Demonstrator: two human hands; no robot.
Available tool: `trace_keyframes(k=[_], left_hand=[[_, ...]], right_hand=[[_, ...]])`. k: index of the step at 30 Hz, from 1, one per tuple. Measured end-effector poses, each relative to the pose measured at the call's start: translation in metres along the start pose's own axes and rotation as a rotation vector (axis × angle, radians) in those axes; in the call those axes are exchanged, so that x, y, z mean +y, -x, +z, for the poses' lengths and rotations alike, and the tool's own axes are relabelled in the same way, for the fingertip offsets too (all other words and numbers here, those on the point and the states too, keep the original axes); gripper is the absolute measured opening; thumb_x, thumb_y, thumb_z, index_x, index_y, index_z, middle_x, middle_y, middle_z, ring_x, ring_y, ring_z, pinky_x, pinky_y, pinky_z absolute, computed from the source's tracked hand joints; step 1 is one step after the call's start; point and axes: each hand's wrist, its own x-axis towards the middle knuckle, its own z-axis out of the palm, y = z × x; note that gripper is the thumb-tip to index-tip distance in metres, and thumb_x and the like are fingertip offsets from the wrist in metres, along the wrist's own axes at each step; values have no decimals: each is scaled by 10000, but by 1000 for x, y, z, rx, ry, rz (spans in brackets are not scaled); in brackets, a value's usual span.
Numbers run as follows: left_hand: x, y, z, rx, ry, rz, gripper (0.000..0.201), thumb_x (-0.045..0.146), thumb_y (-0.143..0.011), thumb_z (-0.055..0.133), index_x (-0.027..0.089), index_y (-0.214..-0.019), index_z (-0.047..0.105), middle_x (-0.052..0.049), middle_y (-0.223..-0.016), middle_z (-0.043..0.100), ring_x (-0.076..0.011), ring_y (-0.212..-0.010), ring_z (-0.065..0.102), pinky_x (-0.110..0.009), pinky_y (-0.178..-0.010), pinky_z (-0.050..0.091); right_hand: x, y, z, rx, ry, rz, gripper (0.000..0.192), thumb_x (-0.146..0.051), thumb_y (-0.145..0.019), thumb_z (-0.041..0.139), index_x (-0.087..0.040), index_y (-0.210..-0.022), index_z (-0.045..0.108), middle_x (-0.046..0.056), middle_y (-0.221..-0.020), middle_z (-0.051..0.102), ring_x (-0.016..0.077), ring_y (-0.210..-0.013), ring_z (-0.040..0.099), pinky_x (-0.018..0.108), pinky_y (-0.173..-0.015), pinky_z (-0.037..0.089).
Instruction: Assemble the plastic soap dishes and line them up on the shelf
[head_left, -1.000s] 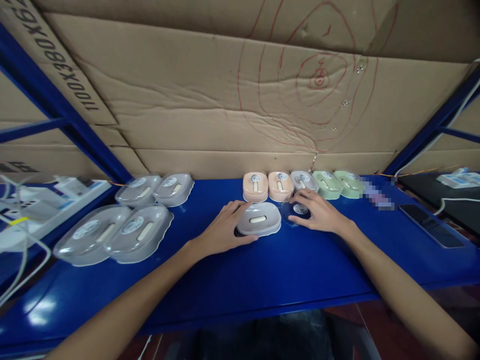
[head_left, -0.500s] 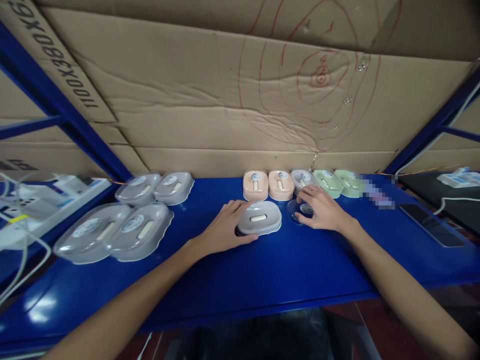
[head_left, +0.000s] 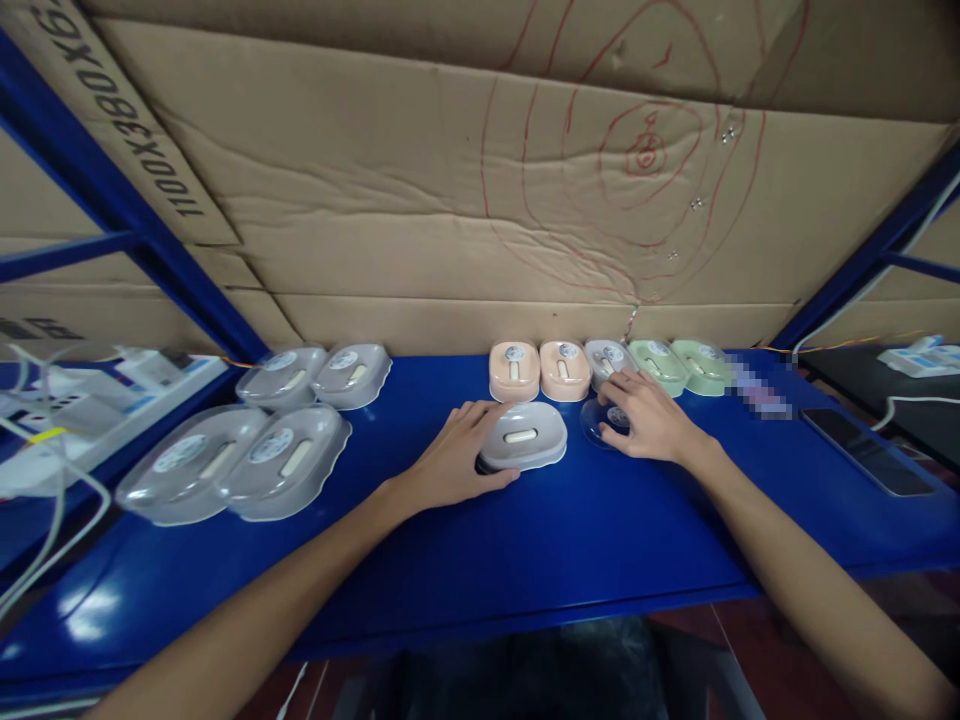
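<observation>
A shallow grey soap dish (head_left: 546, 437), with no cover on it and a pale oblong piece (head_left: 520, 437) in its middle, sits on the blue tabletop. My left hand (head_left: 454, 458) clasps its left end, fingers at the back edge and thumb along the front. To the right lies a clear lid (head_left: 592, 421) with a round white sticker, flat on the table. My right hand (head_left: 654, 420) curls over this lid from the right, fingertips and thumb at its rim; part of the lid is hidden beneath the hand.
Covered grey soap dishes (head_left: 289, 465) stand in two rows at left. Along the cardboard wall (head_left: 390, 250) are peach dishes (head_left: 514, 372), a grey one (head_left: 606, 362) and green ones (head_left: 701, 368). A phone (head_left: 866, 450) lies right; a power strip (head_left: 135, 410) with cables is far left.
The whole view has shifted slightly. Both hands keep nearly the same places at the dish and the lid.
</observation>
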Motion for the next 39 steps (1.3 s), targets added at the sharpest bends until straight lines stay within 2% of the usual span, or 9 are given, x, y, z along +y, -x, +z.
trace_keyframes(k=[6,11,15,21,27,32,39], left_hand=[[0,1,-1,-3,5,5,896,515,-897,801,317,-1664,383,-121,-1573,547,-400,-1431,499,-639,-1247,333],[-1,2,-1,-28,-2,5,909,537,-900,796,298,-1670,375,-128,-1603,530,-404,-1458,482,-647,-1257,320],[1,1,-2,-39,-3,5,897,544,-901,792,313,-1666,384,-121,-1612,528,-412,-1468,479,-654,-1256,322],[7,3,-1,-49,0,56,922,533,-901,810,309,-1675,363,-114,-1628,515,-393,-1482,470,-618,-1264,350],[8,4,2,-69,19,78,941,535,-908,813,278,-1683,345,-133,-1640,491,-383,-1513,442,-587,-1280,370],[7,4,3,-73,36,81,957,504,-907,822,295,-1693,318,-138,-1655,468,-388,-1528,421,-608,-1280,378],[7,4,3,-73,61,80,998,508,-898,833,315,-1712,288,-132,-1641,458,-394,-1526,400,-617,-1275,392]], right_hand=[[1,0,1,3,-13,4,212,-383,-876,652,-203,-982,617,132,-1033,686,349,-1027,630,500,-946,464],[2,1,4,15,-33,4,245,-408,-931,637,-188,-1038,651,153,-1080,702,365,-1062,644,529,-980,484],[-4,1,11,91,-107,-12,397,-529,-1024,585,-177,-1189,664,175,-1172,694,388,-1154,640,581,-1070,490],[-31,-1,22,178,-321,-158,595,-598,-1015,627,-209,-1460,570,175,-1399,635,386,-1341,577,623,-1163,486],[-50,-3,28,132,-379,-287,756,-652,-977,677,-204,-1567,522,192,-1512,594,388,-1423,549,625,-1201,471],[-52,-3,29,82,-375,-287,800,-660,-961,697,-209,-1593,505,197,-1535,595,394,-1422,554,640,-1192,470],[-52,-3,29,82,-397,-291,783,-650,-959,702,-245,-1598,497,170,-1484,628,377,-1369,592,619,-1163,493]])
